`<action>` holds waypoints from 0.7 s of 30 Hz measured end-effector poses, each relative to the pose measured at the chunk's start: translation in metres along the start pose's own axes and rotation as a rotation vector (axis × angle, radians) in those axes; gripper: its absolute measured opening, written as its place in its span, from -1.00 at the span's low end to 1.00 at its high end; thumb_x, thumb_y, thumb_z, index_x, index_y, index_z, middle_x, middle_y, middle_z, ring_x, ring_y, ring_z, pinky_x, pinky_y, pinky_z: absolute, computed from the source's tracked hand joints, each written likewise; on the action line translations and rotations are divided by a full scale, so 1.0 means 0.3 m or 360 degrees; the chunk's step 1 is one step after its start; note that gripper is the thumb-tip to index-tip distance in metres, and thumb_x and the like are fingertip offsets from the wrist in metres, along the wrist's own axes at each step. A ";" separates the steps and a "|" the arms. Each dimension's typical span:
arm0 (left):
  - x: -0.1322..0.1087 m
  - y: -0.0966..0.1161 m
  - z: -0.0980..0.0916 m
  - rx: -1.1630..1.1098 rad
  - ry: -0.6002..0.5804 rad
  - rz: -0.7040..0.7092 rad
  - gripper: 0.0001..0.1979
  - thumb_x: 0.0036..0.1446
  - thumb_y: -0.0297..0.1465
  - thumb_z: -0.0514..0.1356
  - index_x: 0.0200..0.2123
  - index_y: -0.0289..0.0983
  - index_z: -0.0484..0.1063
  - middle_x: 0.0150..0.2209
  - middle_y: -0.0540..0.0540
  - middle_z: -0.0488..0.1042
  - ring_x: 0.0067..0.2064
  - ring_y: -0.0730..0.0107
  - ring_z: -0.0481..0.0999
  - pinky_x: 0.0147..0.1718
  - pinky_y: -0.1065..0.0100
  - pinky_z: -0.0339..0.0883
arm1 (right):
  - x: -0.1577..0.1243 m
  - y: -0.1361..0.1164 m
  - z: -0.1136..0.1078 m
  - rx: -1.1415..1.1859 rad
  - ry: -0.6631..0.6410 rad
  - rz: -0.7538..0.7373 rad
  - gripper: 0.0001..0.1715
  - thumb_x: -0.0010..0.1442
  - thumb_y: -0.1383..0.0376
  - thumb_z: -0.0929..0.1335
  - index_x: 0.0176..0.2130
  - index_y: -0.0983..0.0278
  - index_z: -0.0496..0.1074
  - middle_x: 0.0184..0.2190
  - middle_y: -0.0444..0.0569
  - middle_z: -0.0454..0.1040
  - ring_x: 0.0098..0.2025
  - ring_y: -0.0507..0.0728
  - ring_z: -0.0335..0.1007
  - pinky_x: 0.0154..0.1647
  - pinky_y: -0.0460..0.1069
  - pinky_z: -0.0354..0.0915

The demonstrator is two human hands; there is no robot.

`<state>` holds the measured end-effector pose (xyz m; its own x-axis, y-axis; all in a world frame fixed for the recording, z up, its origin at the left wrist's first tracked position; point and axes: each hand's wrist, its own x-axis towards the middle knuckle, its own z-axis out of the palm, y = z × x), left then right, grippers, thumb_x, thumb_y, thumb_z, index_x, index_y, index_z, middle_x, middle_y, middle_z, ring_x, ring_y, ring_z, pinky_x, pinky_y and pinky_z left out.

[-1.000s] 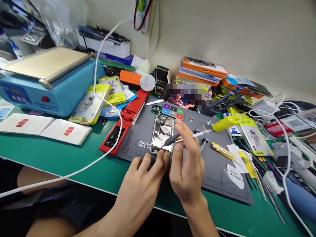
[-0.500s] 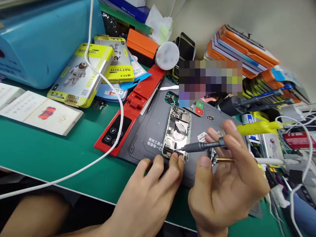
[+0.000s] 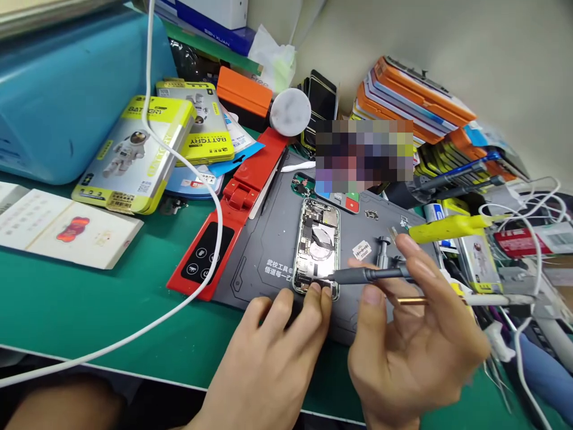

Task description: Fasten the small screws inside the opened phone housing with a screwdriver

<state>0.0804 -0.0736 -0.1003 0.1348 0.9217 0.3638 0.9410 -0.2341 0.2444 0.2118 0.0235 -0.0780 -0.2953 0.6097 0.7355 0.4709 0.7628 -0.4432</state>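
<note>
Smartphone (image 3: 316, 242), opened, lies on the grey work mat (image 3: 255, 275), its frame holding circuit boards, a bare silvery area and a round coil. Its lower end is partly hidden by the left hand (image 3: 268, 352) at 6 o'clock, two fingertips resting there; the fingers are curled, the thumb is out of sight, and whether they pinch anything cannot be told. At 4 o'clock, the right hand (image 3: 416, 352) grips a dark precision screwdriver (image 3: 358, 275) between thumb and fingers; its tip, over the phone's lower end, is too small to read for contact. Fingers cover part of a gold-tipped white tool (image 3: 487, 300). At 1 o'clock a pixelated patch (image 3: 364, 152) masks whatever stands there. Toward 10 o'clock lie two yellow battery boxes (image 3: 134, 149), contents unseen; beyond, a blue machine (image 3: 76, 113) is cut off by the picture's edge.
</note>
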 end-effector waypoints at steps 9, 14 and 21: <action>0.001 -0.003 0.007 -0.0045 0.0009 -0.0005 -0.55 0.53 -0.35 0.08 0.37 -0.27 0.48 0.29 -0.06 0.47 0.11 0.09 0.29 -0.01 0.10 0.18 | -0.003 -0.019 -0.004 -0.0082 -0.0032 0.0089 -0.19 0.26 0.61 0.43 0.38 0.13 0.42 0.28 0.09 0.53 0.27 0.38 0.56 -0.06 0.21 0.67; 0.002 -0.004 0.009 -0.0032 0.0014 -0.0003 -0.55 0.53 -0.35 0.07 0.37 -0.27 0.48 0.28 -0.07 0.47 0.10 0.08 0.28 -0.02 0.08 0.17 | -0.002 -0.012 0.007 -0.0060 0.0069 0.0022 -0.15 0.19 0.66 0.46 0.35 0.16 0.45 0.23 0.10 0.56 0.31 0.38 0.52 -0.20 0.08 0.68; 0.001 -0.003 0.022 -0.0013 0.0082 0.0009 -0.56 0.55 -0.33 0.05 0.35 -0.27 0.50 0.26 -0.08 0.47 0.10 0.09 0.30 -0.04 0.09 0.17 | -0.005 -0.004 0.007 -0.0100 0.0023 -0.0008 -0.08 0.20 0.62 0.50 0.40 0.14 0.33 0.28 0.13 0.52 0.37 0.42 0.46 -0.17 0.09 0.70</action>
<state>0.0817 -0.0710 -0.1062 0.1240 0.9031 0.4111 0.9377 -0.2421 0.2492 0.2098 0.0221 -0.0797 -0.2861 0.6022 0.7453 0.5208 0.7507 -0.4065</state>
